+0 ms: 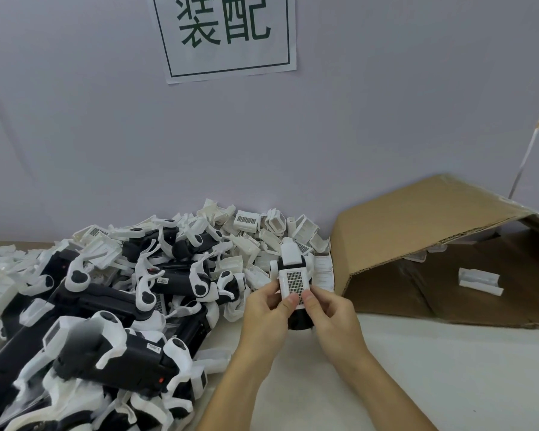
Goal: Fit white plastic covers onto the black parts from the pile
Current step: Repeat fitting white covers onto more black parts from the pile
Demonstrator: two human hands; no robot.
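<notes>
White cover (294,279) with black grid patch; brown cardboard box (423,213).

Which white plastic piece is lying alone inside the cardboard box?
Find the open brown cardboard box lying on its side, right of the pile. On its inner floor lies one small white channel-shaped plastic piece. Unlike the heaped parts, it lies alone.

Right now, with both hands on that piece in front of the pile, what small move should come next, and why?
Probably press the white cover down with both thumbs until it seats. The left hand and right hand already grip the black part, and both thumbs rest on the cover's lower edge. Whether it has clicked home cannot be told.
</notes>
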